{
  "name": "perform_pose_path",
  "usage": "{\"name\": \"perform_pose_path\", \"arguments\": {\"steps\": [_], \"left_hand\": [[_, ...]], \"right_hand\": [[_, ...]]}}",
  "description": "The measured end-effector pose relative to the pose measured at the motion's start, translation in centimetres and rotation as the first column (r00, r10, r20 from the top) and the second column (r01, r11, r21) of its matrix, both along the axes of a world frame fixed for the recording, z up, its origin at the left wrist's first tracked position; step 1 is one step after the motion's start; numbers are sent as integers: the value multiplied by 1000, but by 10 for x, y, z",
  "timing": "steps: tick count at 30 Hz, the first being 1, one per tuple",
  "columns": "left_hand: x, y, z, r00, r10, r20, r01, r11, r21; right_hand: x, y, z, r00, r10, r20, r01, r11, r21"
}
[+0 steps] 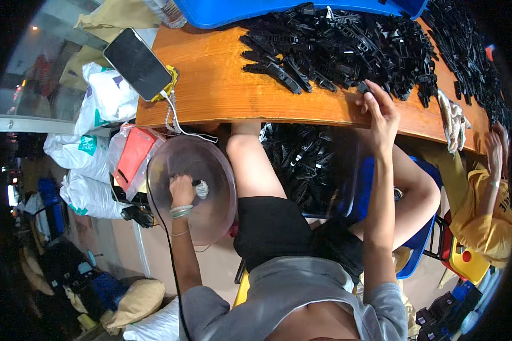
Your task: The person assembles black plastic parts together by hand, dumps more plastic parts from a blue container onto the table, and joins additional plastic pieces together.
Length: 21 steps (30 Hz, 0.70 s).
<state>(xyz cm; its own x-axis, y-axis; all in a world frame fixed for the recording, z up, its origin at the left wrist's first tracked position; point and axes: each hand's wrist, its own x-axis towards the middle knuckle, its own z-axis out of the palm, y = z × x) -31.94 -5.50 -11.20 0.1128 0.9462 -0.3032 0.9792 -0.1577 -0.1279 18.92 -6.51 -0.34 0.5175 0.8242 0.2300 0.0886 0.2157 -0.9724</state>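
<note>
My right hand (382, 113) is raised at the table's front edge, thumb and fingers pinching a small black plastic part (363, 87). Just beyond it lies a large heap of black plastic parts (347, 48). On the left, my left hand (181, 188) reaches down into a translucent plastic tub (221, 213). Its fingers are curled closed, and what they hold, if anything, is hidden. A small white object (202, 190) with a dark end shows right beside that hand inside the tub.
On the wooden table (205, 68), a phone (136, 63) with a white cable stands at the left corner. A blue tray (227, 12) lies behind the heap. Below is a bin of black parts (304, 165). At right, a glove (452, 120) hangs over the edge near a person in yellow (478, 196).
</note>
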Motion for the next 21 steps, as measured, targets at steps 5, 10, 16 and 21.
{"name": "perform_pose_path", "arguments": {"steps": [5, 10, 16, 21], "left_hand": [[137, 36, 101, 638, -279, 717, 66, 948, 310], [263, 55, 148, 311, -678, 666, 173, 729, 662], [331, 74, 126, 105, -838, 536, 429, 525, 735], [313, 67, 110, 66, -817, 573, 472, 532, 703]], "right_hand": [[9, -14, 2, 959, 5, -282, -6, 1000, -1], [-6, -23, 7, 979, -5, -205, -19, 993, -114], [-3, -28, -11, 978, -184, 96, 192, 977, -88], [-12, -24, -2, 959, -164, 232, 196, 973, -122]]}}
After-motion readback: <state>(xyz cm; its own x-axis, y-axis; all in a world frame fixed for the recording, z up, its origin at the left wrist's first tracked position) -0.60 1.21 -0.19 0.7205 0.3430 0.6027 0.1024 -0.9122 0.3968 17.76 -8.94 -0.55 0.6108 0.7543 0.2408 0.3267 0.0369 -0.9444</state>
